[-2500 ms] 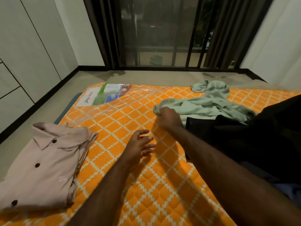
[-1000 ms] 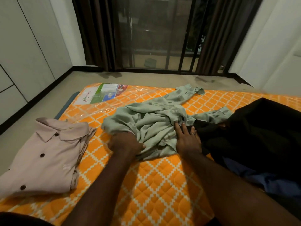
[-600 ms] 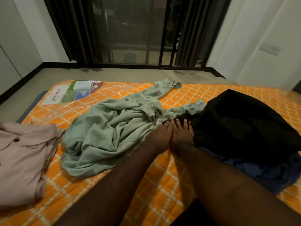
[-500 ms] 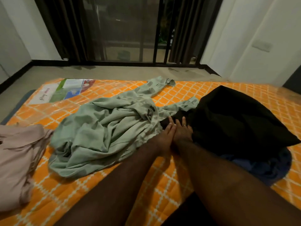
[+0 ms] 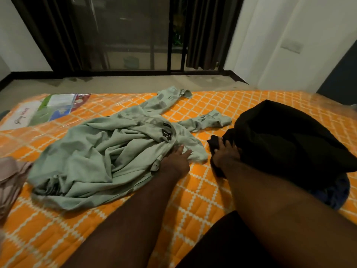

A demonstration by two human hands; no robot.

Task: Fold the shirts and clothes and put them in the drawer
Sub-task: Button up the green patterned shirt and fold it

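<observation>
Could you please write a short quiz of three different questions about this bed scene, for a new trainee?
1. True or false: the green shirt is already folded.
2. Which garment does the right hand touch? A) black garment B) pink shirt C) green shirt
3. Fill in: the left hand rests on the ___ shirt.

Key: 1 false, it lies crumpled on the orange mattress; 2 A; 3 green.

Pink shirt [image 5: 9,182] cut off at left edge.
</observation>
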